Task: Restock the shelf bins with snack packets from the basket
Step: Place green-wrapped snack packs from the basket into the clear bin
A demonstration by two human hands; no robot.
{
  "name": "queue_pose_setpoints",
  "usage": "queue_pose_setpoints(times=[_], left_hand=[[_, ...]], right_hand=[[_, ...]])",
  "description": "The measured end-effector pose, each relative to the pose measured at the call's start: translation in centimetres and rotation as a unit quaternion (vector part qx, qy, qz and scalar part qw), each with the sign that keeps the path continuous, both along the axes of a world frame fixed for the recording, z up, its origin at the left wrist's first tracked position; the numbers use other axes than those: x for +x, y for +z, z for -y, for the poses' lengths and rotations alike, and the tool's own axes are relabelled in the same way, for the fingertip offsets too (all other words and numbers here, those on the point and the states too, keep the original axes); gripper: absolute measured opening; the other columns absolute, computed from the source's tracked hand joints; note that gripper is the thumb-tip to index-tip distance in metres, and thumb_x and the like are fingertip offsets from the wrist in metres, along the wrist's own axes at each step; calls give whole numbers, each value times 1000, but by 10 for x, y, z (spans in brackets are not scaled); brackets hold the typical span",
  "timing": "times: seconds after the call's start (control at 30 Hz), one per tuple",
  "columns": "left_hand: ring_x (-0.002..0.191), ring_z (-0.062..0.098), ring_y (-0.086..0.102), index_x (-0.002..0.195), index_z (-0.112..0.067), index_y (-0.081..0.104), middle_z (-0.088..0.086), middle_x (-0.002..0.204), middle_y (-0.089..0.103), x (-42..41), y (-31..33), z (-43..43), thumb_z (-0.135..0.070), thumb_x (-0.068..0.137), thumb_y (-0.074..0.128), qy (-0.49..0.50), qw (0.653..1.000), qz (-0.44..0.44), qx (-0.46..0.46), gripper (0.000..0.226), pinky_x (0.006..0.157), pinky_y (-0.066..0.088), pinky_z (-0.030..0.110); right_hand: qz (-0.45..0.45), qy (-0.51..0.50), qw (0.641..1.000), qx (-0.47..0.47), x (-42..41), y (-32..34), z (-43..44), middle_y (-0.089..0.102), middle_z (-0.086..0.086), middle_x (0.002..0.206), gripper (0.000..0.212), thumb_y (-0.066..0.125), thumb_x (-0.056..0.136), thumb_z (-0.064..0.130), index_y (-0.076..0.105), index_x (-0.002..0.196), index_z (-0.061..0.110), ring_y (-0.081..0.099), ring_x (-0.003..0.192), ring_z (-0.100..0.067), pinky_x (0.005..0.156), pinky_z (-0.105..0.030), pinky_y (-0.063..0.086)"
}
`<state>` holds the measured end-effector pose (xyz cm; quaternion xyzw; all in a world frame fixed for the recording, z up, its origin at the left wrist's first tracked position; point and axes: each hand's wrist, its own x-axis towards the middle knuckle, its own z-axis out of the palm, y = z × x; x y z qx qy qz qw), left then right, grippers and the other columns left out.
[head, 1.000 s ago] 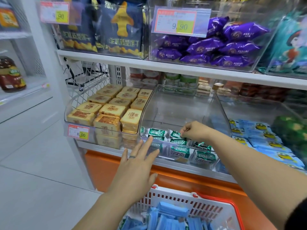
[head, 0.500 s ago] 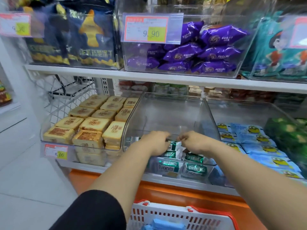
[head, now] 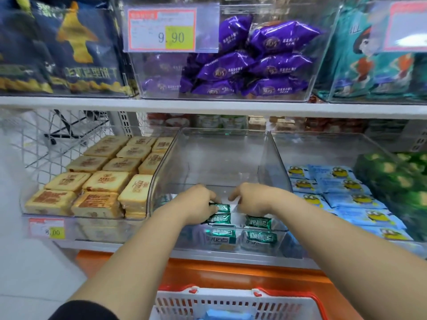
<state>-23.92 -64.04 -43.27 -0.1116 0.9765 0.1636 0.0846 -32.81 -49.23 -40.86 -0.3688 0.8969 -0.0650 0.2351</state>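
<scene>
Green foil snack packets (head: pixel 257 222) lie stacked at the front of the middle clear plastic bin (head: pixel 219 158). Your left hand (head: pixel 198 204) pinches the top one. Your right hand (head: pixel 251 200) is curled just beside it; can't tell if it grips anything. Square the stack w/ both hands: labels up, edges flush to the front wall, room left behind for more. White plastic basket w/ red rim (head: pixel 231 303) sits below, w/ blue packets (head: pixel 227 316) inside.
</scene>
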Motion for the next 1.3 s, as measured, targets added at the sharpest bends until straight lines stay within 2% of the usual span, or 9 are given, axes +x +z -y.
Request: queue_pose_setpoints(times=[0.1,0.2,0.33,0.53,0.67,0.87,1.07,1.17,1.3], left_hand=[[114,24,58,132,-29,62,7,145,49,3,4,0,-13,100,46,3,1000,-5,7,40,97,48,34],[122,23,55,141,-22,54,5,151,45,8,17,4,6,94,44,15,1000,-7,-10,56,97,46,31],[127,27,53,141,-20,55,9,144,53,13,24,14,4,94,47,29,997,28,-65,53,103,45,36],[121,28,58,134,-18,62,10,138,58,14,18,14,14,89,45,27,991,59,-115,57,102,48,39],[108,30,64,122,-14,68,10,126,63,7,13,23,10,88,50,37,986,53,-154,45,93,53,40],[93,31,66,117,-16,69,9,112,67,5,8,26,-6,93,59,30,977,46,-205,28,80,55,41],[93,32,65,119,-16,68,9,111,66,8,11,19,-6,94,58,31,969,65,-237,29,71,50,38],[88,32,62,121,-13,66,12,111,65,13,14,15,5,90,52,33,969,67,-235,38,73,50,39],[106,36,63,132,-11,60,15,123,62,17,17,12,17,83,44,29,967,80,-239,58,76,48,40]], right_hand=[[19,3,1000,-17,5,-3,1,53,-7,144,41,46,102,18,51,143,14,53,126,-25,102,-30,42],[23,-12,999,-33,8,-6,-1,65,-9,128,34,51,102,28,65,127,10,62,110,-25,87,-29,46],[6,-48,997,-56,7,-8,-1,69,-17,115,31,59,97,26,69,109,0,57,87,-23,80,-31,48],[36,-123,985,-118,10,-15,-2,74,-8,100,15,73,88,20,70,83,7,69,95,-23,86,-36,57],[36,-161,974,-154,14,-19,1,74,-8,91,14,76,85,14,67,75,11,70,91,-21,85,-35,57],[44,-168,969,-175,13,-23,1,68,-2,81,16,70,87,3,64,77,13,66,83,-18,72,-27,51],[27,-164,972,-164,9,-20,-5,68,-9,97,26,56,90,-4,64,84,20,67,84,-24,67,-27,53],[36,-155,974,-164,11,-19,-5,69,-9,103,27,55,92,-4,69,93,19,66,85,-22,73,-29,54],[70,-124,973,-179,19,-18,2,71,-1,107,15,66,93,13,75,104,16,63,84,-12,70,-21,46]])
